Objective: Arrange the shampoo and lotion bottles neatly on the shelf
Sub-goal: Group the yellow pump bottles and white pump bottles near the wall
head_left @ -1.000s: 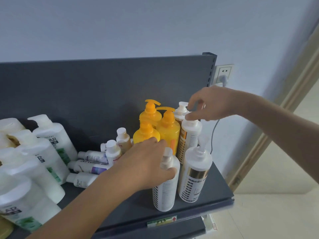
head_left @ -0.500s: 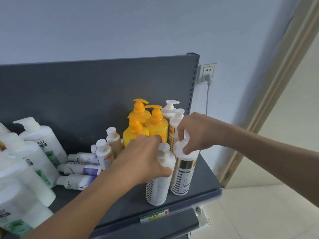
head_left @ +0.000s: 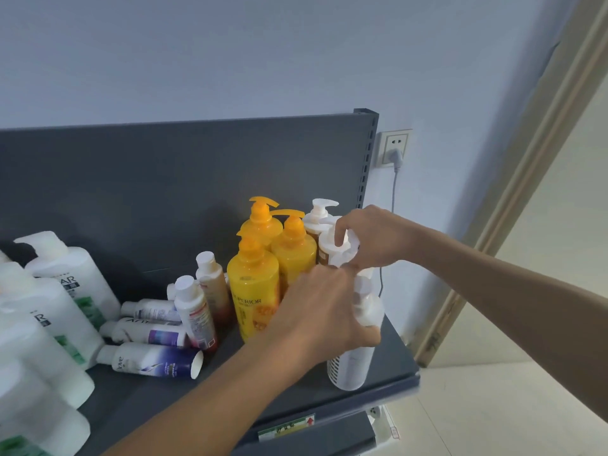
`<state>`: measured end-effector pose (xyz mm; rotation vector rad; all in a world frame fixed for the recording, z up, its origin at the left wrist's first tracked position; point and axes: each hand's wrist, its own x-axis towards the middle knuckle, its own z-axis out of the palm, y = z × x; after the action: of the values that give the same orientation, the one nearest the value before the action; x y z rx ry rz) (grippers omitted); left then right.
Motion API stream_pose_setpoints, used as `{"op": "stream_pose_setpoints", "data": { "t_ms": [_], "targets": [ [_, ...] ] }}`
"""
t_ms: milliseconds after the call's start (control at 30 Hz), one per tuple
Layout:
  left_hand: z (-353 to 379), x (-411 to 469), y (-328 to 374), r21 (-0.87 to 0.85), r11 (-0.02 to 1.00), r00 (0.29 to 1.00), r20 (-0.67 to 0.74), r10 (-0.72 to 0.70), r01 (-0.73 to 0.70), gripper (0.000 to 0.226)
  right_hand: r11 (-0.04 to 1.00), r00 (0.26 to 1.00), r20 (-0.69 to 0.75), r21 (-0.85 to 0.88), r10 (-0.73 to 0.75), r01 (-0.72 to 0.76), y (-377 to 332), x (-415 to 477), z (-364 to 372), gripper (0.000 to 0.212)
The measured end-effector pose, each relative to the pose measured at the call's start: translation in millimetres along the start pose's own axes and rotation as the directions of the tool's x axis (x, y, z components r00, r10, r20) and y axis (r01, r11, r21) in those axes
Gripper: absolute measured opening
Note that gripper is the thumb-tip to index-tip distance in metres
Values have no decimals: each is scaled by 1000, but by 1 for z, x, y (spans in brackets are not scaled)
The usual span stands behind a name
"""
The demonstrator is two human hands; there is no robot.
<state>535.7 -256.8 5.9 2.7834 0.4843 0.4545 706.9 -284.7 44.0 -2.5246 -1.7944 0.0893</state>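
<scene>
On the dark grey shelf, my left hand wraps around the neck of a tall white bottle standing at the front right. My right hand grips the white pump top of a white and brown bottle just behind it. Three yellow pump bottles stand upright to the left of these. Another white pump bottle stands at the back right. Small white bottles stand beside the yellow ones, and three more lie on their sides.
Several large white bottles with green labels crowd the shelf's left side. The shelf's grey back panel rises behind everything. A wall socket with a plug and cable is right of the panel. A door frame and pale floor lie right.
My right hand moved up from the front bottle's pump to the pump of the bottle behind it. My left hand keeps its hold on the front white bottle. The camera shifted slightly.
</scene>
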Motion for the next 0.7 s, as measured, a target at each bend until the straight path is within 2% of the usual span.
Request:
{"op": "stream_pose_setpoints", "data": {
  "t_ms": [167,333,433,500,600,700],
  "targets": [
    [17,10,11,-7,1000,1000,-4,25,-25,47,1000,1000,16,-1,14,-14,8,1,4,47],
    [31,9,14,-19,999,999,-21,26,-27,54,998,984,168,10,53,-55,4,-3,-14,61],
    [37,6,15,-85,996,999,-32,6,-9,63,999,974,222,6,43,-45,-6,-6,-41,69],
    [40,0,13,-101,995,999,-29,-20,17,66,998,982,187,62,16,-28,-13,-2,-56,67],
    [33,-10,-5,-69,994,996,-26,-86,84,64,995,999,39,91,-34,30,-25,14,-60,58],
    [4,-19,-44,-54,974,970,-97,-224,220,44,996,997,-50,76,-52,56,-34,36,-45,54]
  ]
}}
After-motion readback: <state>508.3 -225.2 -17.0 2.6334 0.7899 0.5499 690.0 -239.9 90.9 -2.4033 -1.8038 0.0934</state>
